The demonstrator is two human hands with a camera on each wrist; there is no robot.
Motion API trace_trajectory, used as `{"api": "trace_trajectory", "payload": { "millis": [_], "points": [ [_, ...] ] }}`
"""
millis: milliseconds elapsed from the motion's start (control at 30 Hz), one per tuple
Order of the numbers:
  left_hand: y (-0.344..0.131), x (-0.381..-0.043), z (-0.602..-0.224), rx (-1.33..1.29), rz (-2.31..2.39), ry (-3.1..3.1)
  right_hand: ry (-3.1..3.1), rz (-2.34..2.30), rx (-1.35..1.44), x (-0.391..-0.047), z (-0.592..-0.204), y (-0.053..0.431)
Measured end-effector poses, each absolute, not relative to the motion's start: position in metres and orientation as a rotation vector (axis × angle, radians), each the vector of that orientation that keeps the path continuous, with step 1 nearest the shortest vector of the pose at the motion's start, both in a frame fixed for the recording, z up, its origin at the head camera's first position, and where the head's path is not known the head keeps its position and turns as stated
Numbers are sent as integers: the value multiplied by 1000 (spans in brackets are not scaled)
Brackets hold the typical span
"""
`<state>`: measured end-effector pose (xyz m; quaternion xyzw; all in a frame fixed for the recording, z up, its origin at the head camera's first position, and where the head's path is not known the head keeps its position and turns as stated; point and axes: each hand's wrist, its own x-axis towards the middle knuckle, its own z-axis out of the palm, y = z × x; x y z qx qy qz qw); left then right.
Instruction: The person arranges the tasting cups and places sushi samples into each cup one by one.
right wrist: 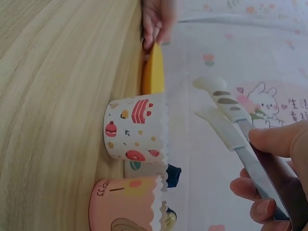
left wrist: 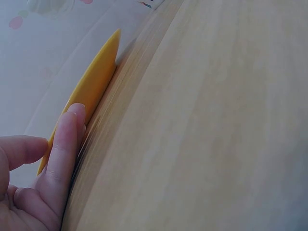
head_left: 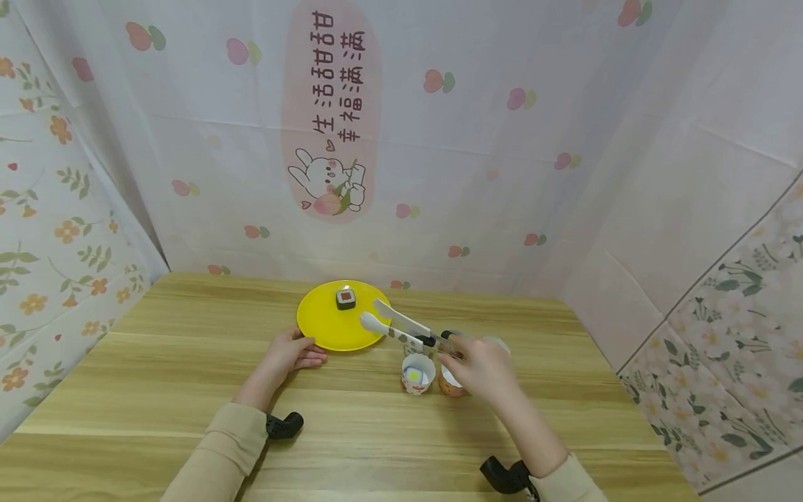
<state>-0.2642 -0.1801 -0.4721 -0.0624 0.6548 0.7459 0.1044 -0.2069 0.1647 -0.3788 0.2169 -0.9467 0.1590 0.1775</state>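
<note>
My left hand (head_left: 284, 357) grips the near left rim of a round yellow plate (head_left: 339, 333), the thumb (left wrist: 29, 150) at the rim and the fingers along its outer side. On the plate's far part stands a dark-wrapped sushi roll piece (head_left: 346, 299) with a reddish centre. My right hand (head_left: 482, 366) holds metal tongs with white paw-shaped tips (head_left: 374, 323), raised over the plate's right edge. The tips are apart, nothing between them. Below the tongs stands a white patterned paper cup (right wrist: 137, 129) containing a pale piece with a yellow top (head_left: 413, 375).
A pink-orange paper cup (right wrist: 127, 204) stands beside the white one, partly under my right hand. Behind them are more cups, one with a dark piece (right wrist: 173, 175) showing; my hand hides part of them. A printed curtain (head_left: 439, 174) hangs behind the wooden table (head_left: 207, 335).
</note>
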Motion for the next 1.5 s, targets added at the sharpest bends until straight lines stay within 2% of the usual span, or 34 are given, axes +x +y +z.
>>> {"api": "trace_trajectory", "payload": {
  "millis": [1500],
  "points": [
    [-182, -265, -474, -174, 2199, 1947, -2805, 610, 359, -226, -379, 94]
  ]
}}
